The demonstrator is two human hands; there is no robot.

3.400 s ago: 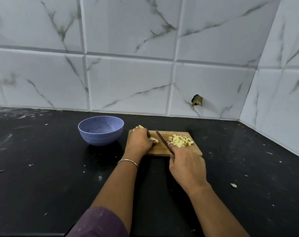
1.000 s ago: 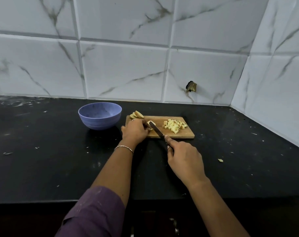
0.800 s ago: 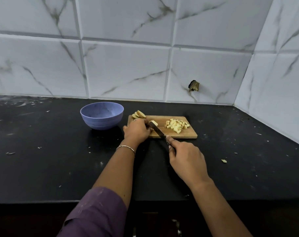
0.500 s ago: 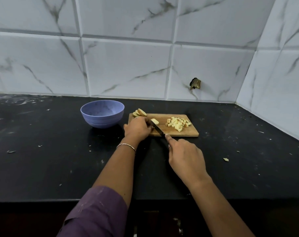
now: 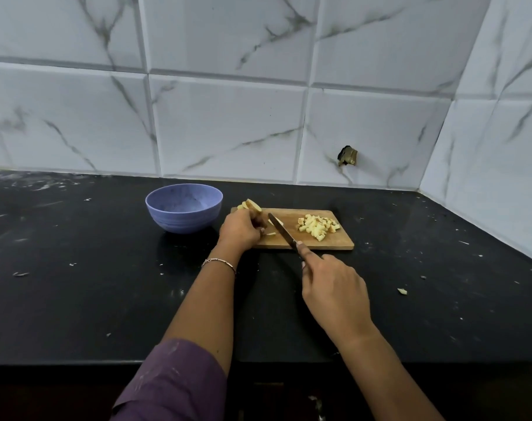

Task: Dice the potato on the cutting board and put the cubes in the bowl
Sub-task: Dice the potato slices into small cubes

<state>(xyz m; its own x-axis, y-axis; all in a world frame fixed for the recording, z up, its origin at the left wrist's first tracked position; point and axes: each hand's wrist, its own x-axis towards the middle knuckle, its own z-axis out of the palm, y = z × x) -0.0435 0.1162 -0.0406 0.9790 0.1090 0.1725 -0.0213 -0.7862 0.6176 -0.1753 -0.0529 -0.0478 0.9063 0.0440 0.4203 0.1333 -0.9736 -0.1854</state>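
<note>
A wooden cutting board lies on the black counter. On its right part sits a heap of potato cubes. Potato slices are stacked at its far left corner. My left hand holds a potato piece down on the board's left part with curled fingers. My right hand grips a knife, forefinger along its spine, with the blade slanted over that piece. The purple bowl stands left of the board and looks empty.
The black counter carries scattered scraps, and one potato bit lies to the right. Marble-look tiled walls close the back and right side. A broken hole is in the back wall. The counter's front edge runs below my forearms.
The camera pulled back from the board since the earliest frame. Over the last second the knife blade has shifted slightly beside the piece that my left hand holds; the cube heap has not moved.
</note>
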